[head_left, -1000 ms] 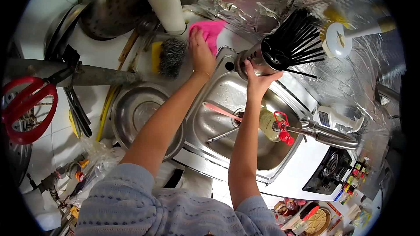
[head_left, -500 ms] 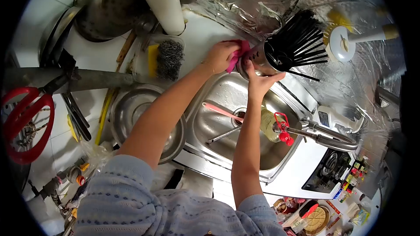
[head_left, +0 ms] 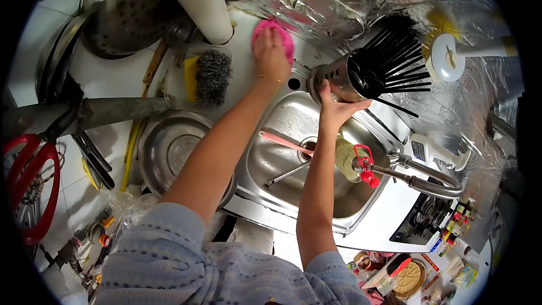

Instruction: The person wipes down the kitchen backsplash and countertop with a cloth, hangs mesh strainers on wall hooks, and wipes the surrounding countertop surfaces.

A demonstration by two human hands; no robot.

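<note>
While the right hand [head_left: 339, 107] wraps firmly around the metal cup [head_left: 330, 79], thumb up its side and black sticks [head_left: 398, 70] fanning out of the mouth, the left hand [head_left: 271, 59] lies flat, fingers stretched over the pink cloth [head_left: 288, 48] on the white counter [head_left: 244, 39]! That cloth sits right behind the sink [head_left: 274, 118], between the plastic tub [head_left: 176, 90] of steel wool [head_left: 213, 78] and the cup, which is at the sink's far edge, though whether it's lifted I can't tell.
</note>
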